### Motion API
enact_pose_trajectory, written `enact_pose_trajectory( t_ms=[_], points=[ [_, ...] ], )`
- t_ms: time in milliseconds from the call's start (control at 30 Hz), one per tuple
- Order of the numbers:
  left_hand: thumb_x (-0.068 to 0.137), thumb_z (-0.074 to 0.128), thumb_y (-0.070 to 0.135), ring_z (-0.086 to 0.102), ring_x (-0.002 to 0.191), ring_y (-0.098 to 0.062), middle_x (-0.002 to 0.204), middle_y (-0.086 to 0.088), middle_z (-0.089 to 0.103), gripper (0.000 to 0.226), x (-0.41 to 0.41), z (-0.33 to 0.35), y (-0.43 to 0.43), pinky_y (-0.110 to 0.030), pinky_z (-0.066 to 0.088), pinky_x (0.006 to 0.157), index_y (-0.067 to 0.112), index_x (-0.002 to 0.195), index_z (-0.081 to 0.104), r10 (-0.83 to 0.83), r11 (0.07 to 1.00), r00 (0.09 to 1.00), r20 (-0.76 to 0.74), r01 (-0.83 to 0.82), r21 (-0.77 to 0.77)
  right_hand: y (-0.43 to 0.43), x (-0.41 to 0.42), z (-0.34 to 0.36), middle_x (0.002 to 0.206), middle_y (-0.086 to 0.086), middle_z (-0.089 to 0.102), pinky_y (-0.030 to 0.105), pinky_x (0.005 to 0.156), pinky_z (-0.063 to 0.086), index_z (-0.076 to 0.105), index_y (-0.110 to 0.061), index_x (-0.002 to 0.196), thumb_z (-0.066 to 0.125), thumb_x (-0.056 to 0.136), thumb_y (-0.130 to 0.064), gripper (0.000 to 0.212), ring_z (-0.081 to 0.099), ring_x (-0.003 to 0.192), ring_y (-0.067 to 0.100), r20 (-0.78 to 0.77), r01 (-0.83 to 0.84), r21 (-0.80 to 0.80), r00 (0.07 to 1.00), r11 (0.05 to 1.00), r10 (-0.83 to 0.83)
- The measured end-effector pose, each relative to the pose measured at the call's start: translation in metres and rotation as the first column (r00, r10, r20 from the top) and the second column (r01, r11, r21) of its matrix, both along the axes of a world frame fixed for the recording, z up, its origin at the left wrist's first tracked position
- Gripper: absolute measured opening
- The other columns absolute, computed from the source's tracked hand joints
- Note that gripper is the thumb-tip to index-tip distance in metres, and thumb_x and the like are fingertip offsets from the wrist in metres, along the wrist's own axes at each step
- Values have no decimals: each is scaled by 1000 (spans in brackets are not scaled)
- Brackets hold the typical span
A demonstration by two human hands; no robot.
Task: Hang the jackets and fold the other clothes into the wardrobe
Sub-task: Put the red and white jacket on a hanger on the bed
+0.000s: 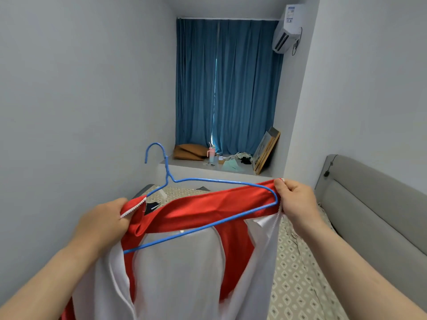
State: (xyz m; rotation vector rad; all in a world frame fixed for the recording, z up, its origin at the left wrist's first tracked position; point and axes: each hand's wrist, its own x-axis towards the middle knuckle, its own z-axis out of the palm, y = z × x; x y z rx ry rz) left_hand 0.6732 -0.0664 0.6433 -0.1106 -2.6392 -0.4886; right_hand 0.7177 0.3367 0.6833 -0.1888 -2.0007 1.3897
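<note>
A red and white zip jacket (184, 262) hangs in front of me, held up by its red collar. A blue wire hanger (208, 181) sits tilted in the neck opening, hook up at the left, its right end under the collar and its lower bar across the white lining. My left hand (108, 218) grips the collar's left end by the white zipper. My right hand (295, 199) pinches the collar's right end beside the hanger's right tip.
A bed with a patterned sheet (298, 273) and grey headboard (369, 215) lies below and to the right. A window ledge (208, 168) ahead holds a cushion, a cup, picture frames and loose items. Blue curtains (226, 84) hang behind it. No wardrobe is in view.
</note>
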Motion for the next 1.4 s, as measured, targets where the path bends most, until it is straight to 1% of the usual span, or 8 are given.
enact_pose_trajectory(
  t_ms=[300,500,633,733,867,1200,1300,1400],
  points=[
    [95,44,55,65,87,-34,91,-6,72,35,-2,-19,-11,-36,48,65,25,80,57,-10,1000,999,33,10,-9,-11,7,-3,79,11,71,38,72,55,69,-14,83,58,89,-53,41,67,70,24,280,-350,-327,851,878,444],
    [85,36,73,64,73,-25,69,3,67,58,6,-6,-12,-39,49,67,23,72,62,-119,960,989,89,91,265,-12,8,-5,67,7,65,28,54,55,58,-12,74,67,90,-18,19,64,58,16,247,-427,-423,794,799,555],
    [80,50,60,65,70,-13,68,6,69,42,11,1,-3,-33,46,66,23,73,68,-234,900,969,83,184,395,-13,-2,-16,68,7,61,34,62,48,57,-10,74,74,86,-14,21,57,62,17,342,-239,8,913,971,222],
    [93,60,44,59,63,7,66,26,64,26,12,1,6,-22,39,56,38,68,64,-273,917,958,89,231,327,-19,-8,-19,68,3,58,33,59,39,55,-10,71,75,85,-23,28,52,63,17,286,-56,387,956,920,-62],
    [96,57,39,59,65,2,75,32,62,25,14,5,7,-28,42,57,59,82,56,-306,937,950,62,289,198,-25,-13,-18,70,0,54,32,54,30,52,-10,74,70,89,-26,29,47,64,13,250,3,476,958,879,-139],
    [96,51,43,55,62,-10,64,14,58,18,23,16,13,-20,34,50,40,79,53,-403,914,915,-10,403,43,-31,-11,-16,63,-4,54,26,50,28,51,-16,64,66,81,-2,27,49,61,10,88,139,374,979,917,-184],
    [97,52,39,59,69,-5,71,22,62,19,30,21,14,-21,36,52,51,84,55,-419,904,908,-19,419,86,-22,-16,-5,65,4,56,29,59,40,52,-15,66,64,82,2,26,52,62,22,103,138,4,985,990,-138],
    [97,51,40,58,71,4,74,30,61,26,34,23,9,-19,36,51,60,80,53,-404,908,914,-39,406,106,-6,-16,8,73,12,54,35,62,48,51,-12,74,61,85,9,26,53,63,23,121,58,-369,993,928,-14]
  ],
)
